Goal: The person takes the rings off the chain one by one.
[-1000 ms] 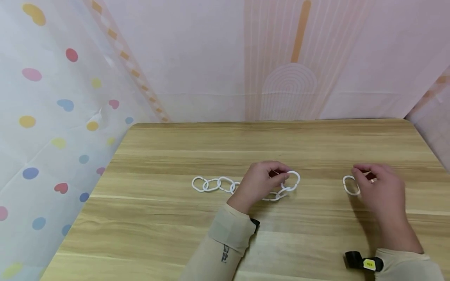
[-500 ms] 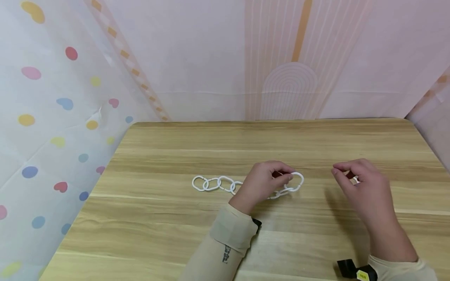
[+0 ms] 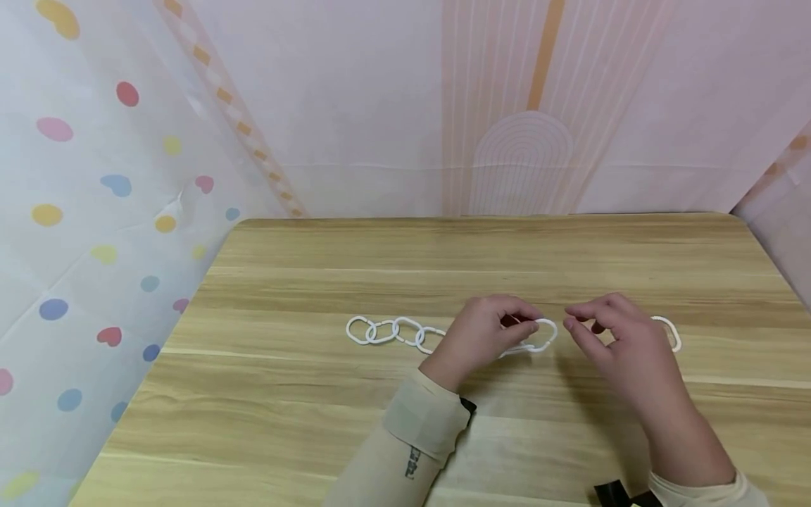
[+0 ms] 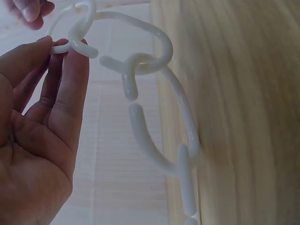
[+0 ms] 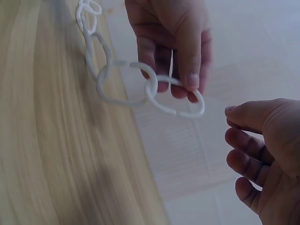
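My left hand (image 3: pixel 484 334) pinches the end link (image 3: pixel 552 334) of a white plastic chain between thumb and fingers. From it the chain (image 3: pixel 408 331) runs left along the table; my hand hides its middle. Chain links (image 4: pixel 154 140) near the held end hang above the tabletop in the left wrist view. My right hand (image 3: pixel 624 345) hovers just right of the held link, apart from it. In the right wrist view its fingers (image 5: pixel 243 143) are loosely bent, with nothing between them.
A loose white link (image 3: pixel 673 332) lies on the wooden table (image 3: pixel 253 394) behind my right hand, partly hidden by it. A patterned cloth backdrop (image 3: pixel 355 105) stands along the back and left edges of the table.
My right hand has moved left toward the held link. My left hand has shifted slightly right with the chain's end. The loose link, earlier left of my right hand, now shows to its right.
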